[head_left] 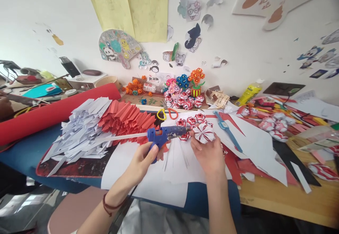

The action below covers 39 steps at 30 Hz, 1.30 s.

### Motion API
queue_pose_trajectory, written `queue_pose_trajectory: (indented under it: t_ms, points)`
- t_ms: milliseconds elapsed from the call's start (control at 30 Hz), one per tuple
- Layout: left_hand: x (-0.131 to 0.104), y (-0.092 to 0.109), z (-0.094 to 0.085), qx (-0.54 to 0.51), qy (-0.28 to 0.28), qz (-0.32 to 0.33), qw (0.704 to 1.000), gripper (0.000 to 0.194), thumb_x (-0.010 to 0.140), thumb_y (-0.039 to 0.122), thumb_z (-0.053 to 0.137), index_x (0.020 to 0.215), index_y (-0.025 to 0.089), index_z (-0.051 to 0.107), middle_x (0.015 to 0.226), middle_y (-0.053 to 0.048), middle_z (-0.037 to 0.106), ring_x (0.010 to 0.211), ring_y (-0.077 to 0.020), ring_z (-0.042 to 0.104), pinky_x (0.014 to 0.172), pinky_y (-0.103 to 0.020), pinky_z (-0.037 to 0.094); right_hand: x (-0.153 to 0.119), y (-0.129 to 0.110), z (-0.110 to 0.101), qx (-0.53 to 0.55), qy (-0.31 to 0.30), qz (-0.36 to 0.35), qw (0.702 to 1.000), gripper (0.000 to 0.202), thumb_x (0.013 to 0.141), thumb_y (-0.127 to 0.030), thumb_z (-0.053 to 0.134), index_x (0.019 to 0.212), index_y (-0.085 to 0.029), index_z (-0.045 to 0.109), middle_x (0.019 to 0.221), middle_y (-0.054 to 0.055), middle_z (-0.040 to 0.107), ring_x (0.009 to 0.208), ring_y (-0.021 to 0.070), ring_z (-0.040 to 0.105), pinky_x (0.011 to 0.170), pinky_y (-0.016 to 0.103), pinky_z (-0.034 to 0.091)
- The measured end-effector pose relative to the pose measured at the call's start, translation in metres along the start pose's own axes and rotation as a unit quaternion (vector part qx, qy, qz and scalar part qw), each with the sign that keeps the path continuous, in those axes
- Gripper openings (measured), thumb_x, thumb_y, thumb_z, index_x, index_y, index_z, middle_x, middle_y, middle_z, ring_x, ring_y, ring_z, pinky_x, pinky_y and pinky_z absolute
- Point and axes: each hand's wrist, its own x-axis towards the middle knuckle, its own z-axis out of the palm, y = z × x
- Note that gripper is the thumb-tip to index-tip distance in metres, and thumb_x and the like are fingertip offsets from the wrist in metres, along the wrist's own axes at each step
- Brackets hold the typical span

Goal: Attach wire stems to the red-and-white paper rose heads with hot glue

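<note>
My left hand (148,156) is wrapped round the handle of a blue hot glue gun (159,135), with a long clear glue stick (129,135) poking out of its back end. The gun's nozzle points right, close against a white folded paper flower (204,133) with thin red lines. My right hand (208,152) holds that flower from below with its fingers. Just behind it sit several red and white paper flowers (192,121). Under both hands lies a white paper sheet (148,170), with a few thin wires (173,156) on it.
Piles of white folded strips (84,131) and red folded strips (127,119) lie left, before a red roll (66,108). Yellow-and-red-handled scissors (167,113) lie behind the gun. A blue watch (227,131) and paper scraps lie right. A potted orange flower (196,82) stands by the wall.
</note>
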Motion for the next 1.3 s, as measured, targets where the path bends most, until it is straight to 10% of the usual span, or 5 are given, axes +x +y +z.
queue_pose_trajectory:
  t_ms: [400,1300]
  points:
    - [-0.004,0.045,0.009,0.120,-0.009,-0.036,0.992,0.056,0.096,0.063,0.037,0.062,0.020,0.048,0.056,0.001,0.049,0.054,-0.0123,0.044,0.054,-0.025,0.038,0.008,0.037,0.009,0.087,-0.027,0.075,0.993,0.034,0.091,-0.060,0.051,0.086,-0.029,0.064,0.087,-0.001,0.065,0.050,0.0107,0.034,0.051,0.030,0.036]
    - [0.006,0.044,-0.009,0.221,0.033,-0.066,0.973,0.059,0.099,0.054,0.038,0.049,0.022,0.042,0.040,0.003,0.046,0.039,-0.0096,0.042,0.047,-0.025,0.033,0.004,0.057,0.008,0.105,-0.017,0.094,0.990,0.031,0.091,-0.054,0.058,0.094,-0.026,0.068,0.094,0.000,0.066,0.054,0.0078,0.039,0.051,0.024,0.037]
